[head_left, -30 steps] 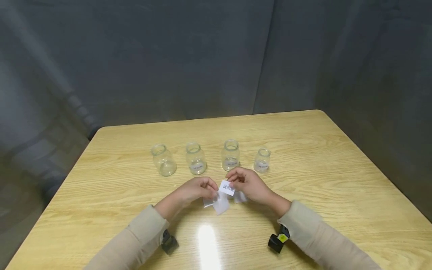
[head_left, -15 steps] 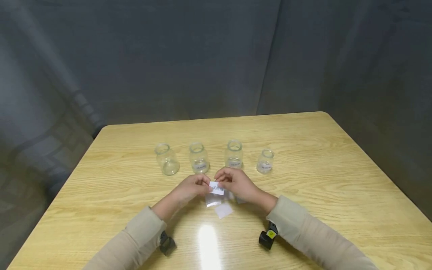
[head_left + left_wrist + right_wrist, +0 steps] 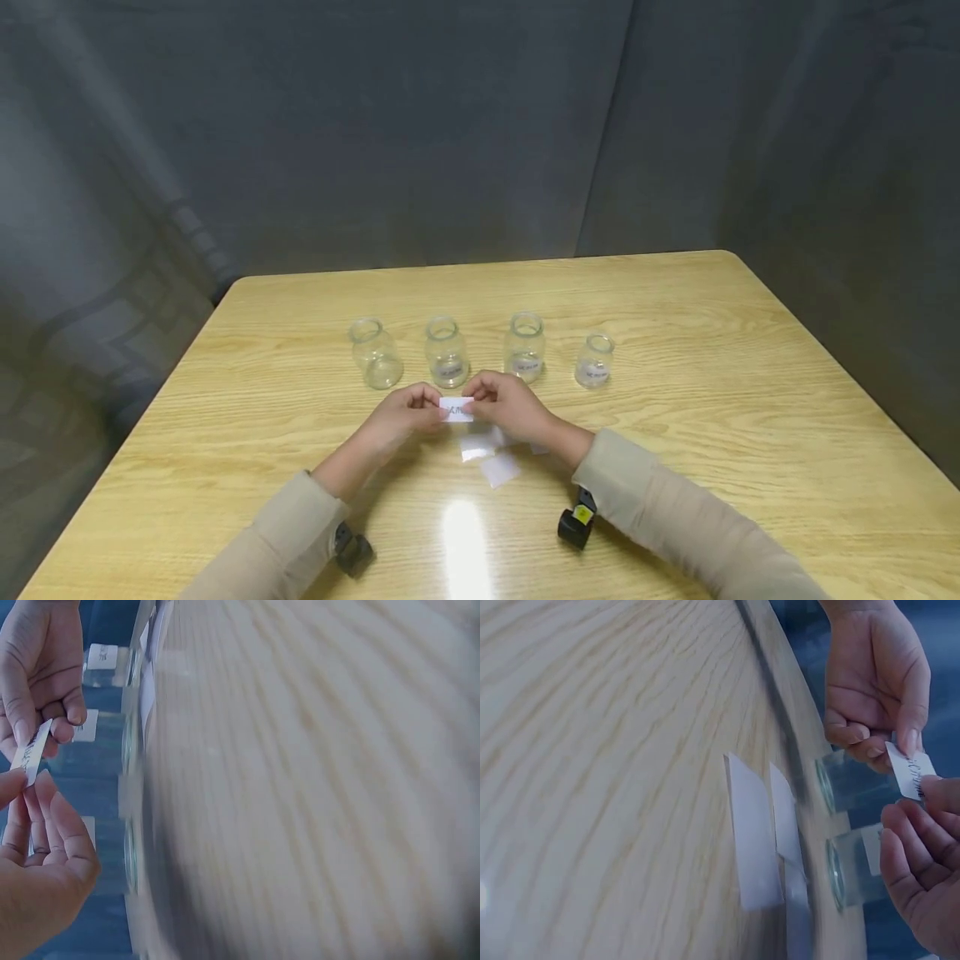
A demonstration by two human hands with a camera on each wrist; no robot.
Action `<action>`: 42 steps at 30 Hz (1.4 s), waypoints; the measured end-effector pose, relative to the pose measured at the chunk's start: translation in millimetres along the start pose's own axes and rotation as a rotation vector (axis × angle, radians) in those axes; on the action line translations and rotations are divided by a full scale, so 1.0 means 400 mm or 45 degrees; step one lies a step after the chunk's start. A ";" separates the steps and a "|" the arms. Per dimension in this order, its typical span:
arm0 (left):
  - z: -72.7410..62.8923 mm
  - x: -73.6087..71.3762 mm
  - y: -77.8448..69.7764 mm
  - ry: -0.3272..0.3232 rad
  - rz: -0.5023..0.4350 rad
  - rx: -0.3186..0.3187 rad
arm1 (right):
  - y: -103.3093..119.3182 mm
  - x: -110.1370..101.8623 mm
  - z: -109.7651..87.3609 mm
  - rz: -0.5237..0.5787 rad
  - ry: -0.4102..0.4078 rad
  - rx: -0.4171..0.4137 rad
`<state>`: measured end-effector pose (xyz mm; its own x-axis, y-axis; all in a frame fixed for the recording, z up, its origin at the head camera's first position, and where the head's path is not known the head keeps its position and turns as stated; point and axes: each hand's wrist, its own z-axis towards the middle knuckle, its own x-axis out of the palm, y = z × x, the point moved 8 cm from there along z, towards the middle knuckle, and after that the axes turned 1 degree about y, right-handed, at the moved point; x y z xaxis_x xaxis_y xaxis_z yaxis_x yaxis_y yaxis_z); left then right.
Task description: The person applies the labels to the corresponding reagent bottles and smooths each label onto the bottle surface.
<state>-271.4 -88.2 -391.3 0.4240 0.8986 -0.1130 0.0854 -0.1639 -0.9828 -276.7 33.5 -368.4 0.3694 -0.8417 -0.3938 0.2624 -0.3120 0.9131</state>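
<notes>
A small white label (image 3: pixel 457 409) with dark handwriting is held up over the table, between both hands. My left hand (image 3: pixel 400 419) pinches its left end between thumb and fingers, and my right hand (image 3: pixel 512 407) pinches the right end. In the right wrist view the thumbs press on the written face of the label (image 3: pixel 910 771). Just beyond the hands stand the glass jars: a leftmost one (image 3: pixel 377 357) with no label seen, a second jar (image 3: pixel 447 354) and a third jar (image 3: pixel 524 350) with white labels, and a smaller labelled jar (image 3: pixel 595 362) at the right.
Below the hands, white slips lie on the wooden table (image 3: pixel 675 400): one shiny slip (image 3: pixel 477 447), one nearer slip (image 3: pixel 500 469), and another slip (image 3: pixel 538 448) partly under the right forearm. A dark curtain (image 3: pixel 420 133) hangs behind the table's far edge.
The left hand has let go of a whitish slip, now on the table, and has taken the label's left end. Both hands have moved left with the label, towards the leftmost jars.
</notes>
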 end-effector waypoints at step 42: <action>-0.075 -0.228 0.033 -0.590 0.265 -0.198 | 0.022 0.152 0.166 -0.144 -0.282 0.060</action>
<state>-282.1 -184.6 -389.6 0.0065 0.9206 -0.3905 0.1899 -0.3846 -0.9034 -311.2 -49.8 -377.3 0.1340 -0.8749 -0.4653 0.2471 -0.4252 0.8707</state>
